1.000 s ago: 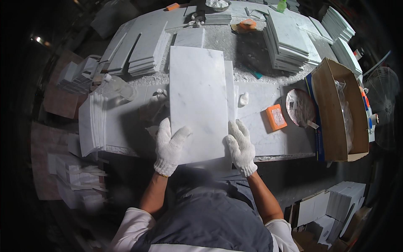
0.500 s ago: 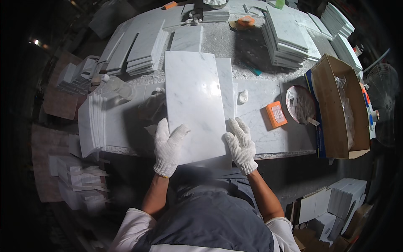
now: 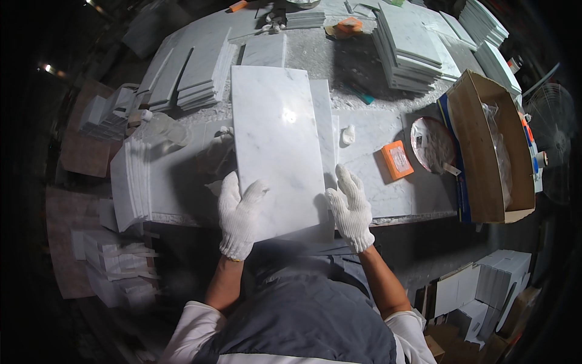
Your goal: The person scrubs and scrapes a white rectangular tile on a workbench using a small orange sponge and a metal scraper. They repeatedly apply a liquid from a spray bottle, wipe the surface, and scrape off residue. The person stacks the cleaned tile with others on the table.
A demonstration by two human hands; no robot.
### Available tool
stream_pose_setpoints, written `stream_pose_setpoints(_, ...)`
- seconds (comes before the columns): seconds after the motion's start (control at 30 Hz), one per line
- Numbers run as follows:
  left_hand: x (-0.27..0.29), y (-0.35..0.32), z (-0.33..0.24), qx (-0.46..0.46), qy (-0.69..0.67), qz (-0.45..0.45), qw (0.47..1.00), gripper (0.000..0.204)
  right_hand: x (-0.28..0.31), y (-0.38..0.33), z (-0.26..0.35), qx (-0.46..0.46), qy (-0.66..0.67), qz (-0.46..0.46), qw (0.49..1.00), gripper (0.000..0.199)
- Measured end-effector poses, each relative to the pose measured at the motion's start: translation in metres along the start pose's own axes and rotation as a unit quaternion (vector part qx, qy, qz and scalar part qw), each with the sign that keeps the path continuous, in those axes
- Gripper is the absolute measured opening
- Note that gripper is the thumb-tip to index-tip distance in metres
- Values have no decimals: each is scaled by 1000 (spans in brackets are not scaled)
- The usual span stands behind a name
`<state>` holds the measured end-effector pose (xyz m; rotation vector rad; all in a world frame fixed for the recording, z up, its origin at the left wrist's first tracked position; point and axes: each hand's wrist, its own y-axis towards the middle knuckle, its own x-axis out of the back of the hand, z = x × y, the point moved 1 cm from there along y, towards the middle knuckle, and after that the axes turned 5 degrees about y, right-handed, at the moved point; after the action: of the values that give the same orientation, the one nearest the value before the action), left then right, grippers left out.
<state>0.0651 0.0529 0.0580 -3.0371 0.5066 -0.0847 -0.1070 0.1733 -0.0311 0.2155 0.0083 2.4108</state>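
Polished marble tile (image 3: pixel 277 151) between fingers: left hand (image 3: pixel 237 215) clamped on lower left edge, thumb on face; right hand (image 3: pixel 351 209) by right edge, finger hold unclear. Likely heavy, stiff, slick, brittle (corners chip); best held by long edges.

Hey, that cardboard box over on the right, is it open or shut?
Open: nothing covers the cardboard box's mouth, and clear plastic shows inside it.

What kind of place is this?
Probably a stone or tile workshop: there's a flat, white, grey-veined, rectangular stone-looking slab, stacks of similar slabs beyond it, and a broad, pale, dusty table.
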Motion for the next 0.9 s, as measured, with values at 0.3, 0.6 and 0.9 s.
stream_pose_setpoints(0.3, -2, -23, 19, 71, -9, 58, 996, 34, 18, 6, 3, -86, 65, 65, 992, 92)
stream_pose_setpoints(0.6, -7, -20, 49, 88, 57, 92, 990, 42, 16, 15, -21, -128, 173, 2, 977, 89)
stream_pose_setpoints(0.9, -8, -22, 52, 110, 33, 83, 990, 44, 14, 29, -10, -155, 136, -52, 977, 58)
